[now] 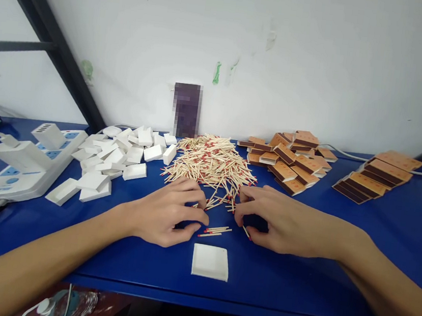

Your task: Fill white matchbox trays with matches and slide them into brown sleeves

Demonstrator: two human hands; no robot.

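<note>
The left hand has curled fingers, thumb and index apart, beside a few roughly parallel matches on the counter; the right hand has thumb and index at a single match, but whether they pinch it cannot be told. A white matchbox tray lies just in front of the parallel matches. The match pile sits centrally beyond the hands, between white trays at left and matchbox sleeves at right, apparently sorted by type for easy reach.

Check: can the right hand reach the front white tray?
Likely yes: the right hand is close, with only blue tabletop visible between it and the white tray, though a match is at its fingers.
</note>
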